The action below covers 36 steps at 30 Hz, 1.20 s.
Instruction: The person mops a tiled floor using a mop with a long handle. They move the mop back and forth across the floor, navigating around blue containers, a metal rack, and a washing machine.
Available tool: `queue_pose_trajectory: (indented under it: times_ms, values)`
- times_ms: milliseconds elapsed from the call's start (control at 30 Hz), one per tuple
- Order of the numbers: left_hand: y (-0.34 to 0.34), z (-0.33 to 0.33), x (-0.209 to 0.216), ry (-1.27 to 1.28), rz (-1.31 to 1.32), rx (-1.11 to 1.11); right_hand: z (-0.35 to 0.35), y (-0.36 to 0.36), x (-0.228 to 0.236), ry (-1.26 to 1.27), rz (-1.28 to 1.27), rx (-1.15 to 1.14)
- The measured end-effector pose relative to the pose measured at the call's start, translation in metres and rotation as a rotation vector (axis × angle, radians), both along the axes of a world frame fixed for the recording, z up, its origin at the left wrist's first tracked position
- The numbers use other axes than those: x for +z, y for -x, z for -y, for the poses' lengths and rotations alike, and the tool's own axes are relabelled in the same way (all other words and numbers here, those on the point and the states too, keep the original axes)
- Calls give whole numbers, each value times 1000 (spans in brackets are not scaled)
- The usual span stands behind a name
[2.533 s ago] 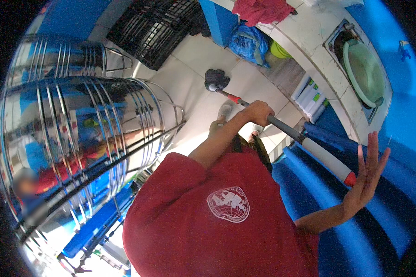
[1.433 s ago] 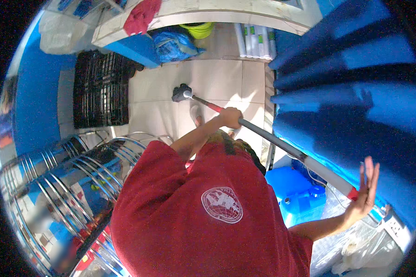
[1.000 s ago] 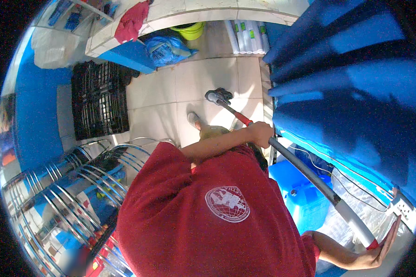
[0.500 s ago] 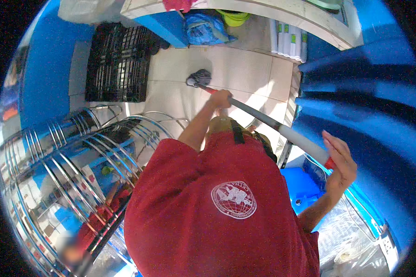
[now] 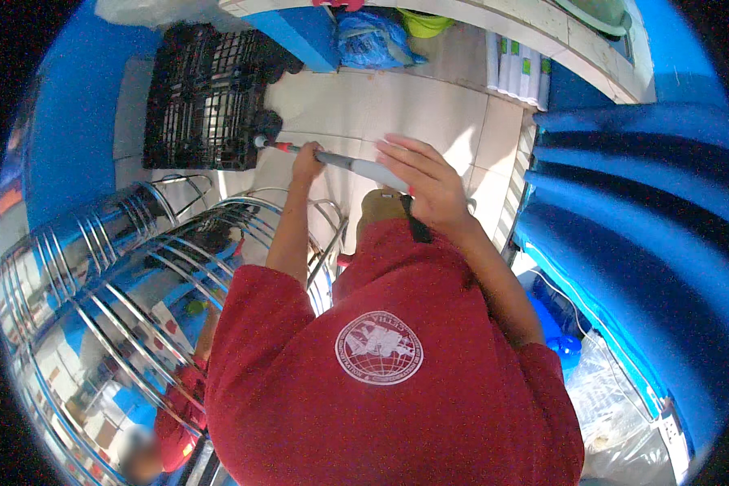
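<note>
Left hand [image 5: 307, 162]: fingers wrapped round mop pole [image 5: 338, 159] | right hand [image 5: 436, 190]: fingers straight, palm at pole end | mop head [image 5: 269, 125]: by crates' [image 5: 205, 99] edge

Crates [image 5: 206, 97] left of mop [image 5: 334, 159], curtain [image 5: 640, 211] at right, bag [image 5: 370, 42] and rolls [image 5: 518, 71] under counter [image 5: 593, 50]

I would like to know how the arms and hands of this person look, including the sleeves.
The left hand and right hand wear no gloves, and no watch or bracelet shows. The forearms are uncovered below short, plain dark red sleeves, part of a shirt with a white emblem.
</note>
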State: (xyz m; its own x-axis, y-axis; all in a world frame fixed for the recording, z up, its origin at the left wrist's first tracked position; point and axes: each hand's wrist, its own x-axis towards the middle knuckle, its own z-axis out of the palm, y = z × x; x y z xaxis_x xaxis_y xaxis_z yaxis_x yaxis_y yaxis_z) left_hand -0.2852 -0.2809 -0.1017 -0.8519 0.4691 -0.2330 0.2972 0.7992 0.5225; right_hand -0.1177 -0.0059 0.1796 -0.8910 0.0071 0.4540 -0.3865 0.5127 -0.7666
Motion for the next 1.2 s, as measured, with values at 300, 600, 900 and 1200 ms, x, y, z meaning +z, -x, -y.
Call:
queue_pose_trajectory:
  times_ms: [300, 600, 900, 1200]
  values:
    - [14, -33, 61, 580, -11, -576, -10, -25, 24, 211, 152, -103]
    - [-95, -201, 117, 466, -50, -1127, -99, -174, 82, 484, 115, -360]
    - [-317, -359, 151, -166, 231, -1595, -147, -376, 185, 119, -232, -993]
    - [-447, -404, 156, -180, 639, -1725, -91, -461, 221, -65, -134, -1479]
